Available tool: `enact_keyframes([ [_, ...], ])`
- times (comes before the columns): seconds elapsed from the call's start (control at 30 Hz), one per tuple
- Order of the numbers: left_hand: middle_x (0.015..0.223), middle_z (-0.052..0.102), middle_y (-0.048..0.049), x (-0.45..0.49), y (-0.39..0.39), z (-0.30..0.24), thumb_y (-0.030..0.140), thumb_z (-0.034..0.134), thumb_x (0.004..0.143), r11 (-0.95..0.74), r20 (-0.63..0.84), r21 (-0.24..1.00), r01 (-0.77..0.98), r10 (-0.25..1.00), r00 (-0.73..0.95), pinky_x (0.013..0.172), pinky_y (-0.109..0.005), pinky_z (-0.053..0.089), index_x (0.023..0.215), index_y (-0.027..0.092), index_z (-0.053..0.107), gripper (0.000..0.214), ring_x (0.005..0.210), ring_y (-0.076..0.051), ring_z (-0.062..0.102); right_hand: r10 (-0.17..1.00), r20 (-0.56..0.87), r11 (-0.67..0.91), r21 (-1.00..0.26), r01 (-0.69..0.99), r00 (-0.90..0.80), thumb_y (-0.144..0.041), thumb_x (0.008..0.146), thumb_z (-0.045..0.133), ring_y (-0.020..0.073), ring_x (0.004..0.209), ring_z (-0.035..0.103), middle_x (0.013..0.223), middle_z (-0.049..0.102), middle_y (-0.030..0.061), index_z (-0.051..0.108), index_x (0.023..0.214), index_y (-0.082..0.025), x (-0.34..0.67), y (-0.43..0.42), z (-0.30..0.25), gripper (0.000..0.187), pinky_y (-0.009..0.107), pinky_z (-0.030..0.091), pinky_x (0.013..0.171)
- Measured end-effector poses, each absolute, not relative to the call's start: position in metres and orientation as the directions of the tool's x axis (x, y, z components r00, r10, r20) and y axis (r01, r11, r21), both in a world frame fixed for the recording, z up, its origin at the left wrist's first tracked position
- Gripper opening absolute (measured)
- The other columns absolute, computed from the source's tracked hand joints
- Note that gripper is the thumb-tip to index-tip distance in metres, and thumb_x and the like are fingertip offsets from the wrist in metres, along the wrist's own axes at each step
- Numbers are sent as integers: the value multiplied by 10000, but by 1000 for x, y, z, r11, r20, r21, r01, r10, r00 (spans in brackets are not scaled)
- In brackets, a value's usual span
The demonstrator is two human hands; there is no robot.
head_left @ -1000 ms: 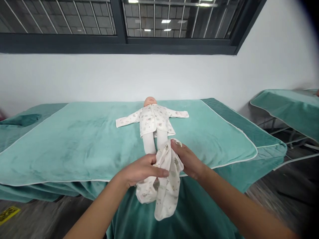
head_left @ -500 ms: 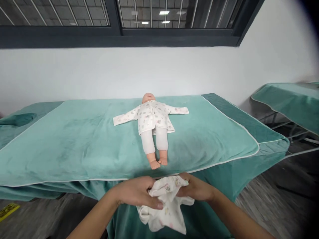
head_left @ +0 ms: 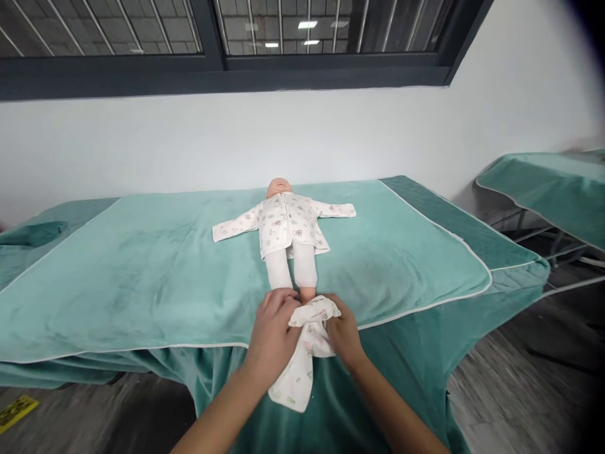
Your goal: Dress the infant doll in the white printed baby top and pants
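Observation:
A baby doll [head_left: 280, 187] lies on its back on the bed, its feet toward me. It wears a white printed jacket [head_left: 286, 221] with both sleeves stretched out, and white leggings show below. My left hand [head_left: 276, 328] and my right hand [head_left: 344, 328] are closed on a bunched white printed baby garment [head_left: 302, 372], which looks like pants. The gathered upper part of the garment is at the doll's feet, while the rest hangs over the bed's front edge. My hands and the cloth hide the feet.
A light green blanket [head_left: 179, 277] with white piping covers the bed. Behind it are a white wall [head_left: 331, 135] and a dark-framed barred window [head_left: 331, 60]. Another green-covered bed [head_left: 543, 189] stands at right. A yellow floor sign [head_left: 16, 413] lies at lower left.
Both my hands have moved forward and up with the garment, from in front of the bed's edge to the doll's feet. The doll itself has stayed in place.

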State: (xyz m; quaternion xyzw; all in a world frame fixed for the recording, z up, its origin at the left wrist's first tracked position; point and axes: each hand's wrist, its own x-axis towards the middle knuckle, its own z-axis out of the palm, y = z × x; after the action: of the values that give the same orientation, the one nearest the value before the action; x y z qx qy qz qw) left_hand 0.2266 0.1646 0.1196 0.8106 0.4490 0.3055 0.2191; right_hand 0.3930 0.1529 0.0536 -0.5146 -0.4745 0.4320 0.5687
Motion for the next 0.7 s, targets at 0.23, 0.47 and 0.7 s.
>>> enact_keyframes([
  [0.23, 1306, 565, -104, 222, 170, 79, 71, 503, 870, -667, 469, 542, 511, 745, 474, 1113, -485, 412, 1130, 231, 580, 315, 1316, -261, 466, 980, 97, 114, -989, -90, 176, -225, 782, 553, 180, 725, 506, 745, 583, -6, 579, 792, -219, 387, 166, 56, 28, 297, 423, 684],
  [0.47, 1180, 646, -62, 208, 209, 98, 158, 514, 931, -642, 453, 616, 457, 763, 461, 1011, -405, 459, 1084, 228, 605, 191, 1181, -215, 550, 963, 125, 138, -990, -38, 240, -164, 646, 446, 172, 745, 521, 756, 607, -13, 594, 805, -206, 387, 198, 63, 222, 276, 414, 703],
  [0.7, 1166, 654, -50, 207, 218, 119, 187, 526, 898, -452, 262, 771, 450, 868, 422, 949, -351, 445, 1037, 212, 628, 174, 1090, -209, 589, 978, 19, 48, -989, -138, 206, -174, 648, 452, 154, 723, 499, 733, 595, -23, 598, 785, -199, 388, 214, 67, 202, 255, 403, 669],
])
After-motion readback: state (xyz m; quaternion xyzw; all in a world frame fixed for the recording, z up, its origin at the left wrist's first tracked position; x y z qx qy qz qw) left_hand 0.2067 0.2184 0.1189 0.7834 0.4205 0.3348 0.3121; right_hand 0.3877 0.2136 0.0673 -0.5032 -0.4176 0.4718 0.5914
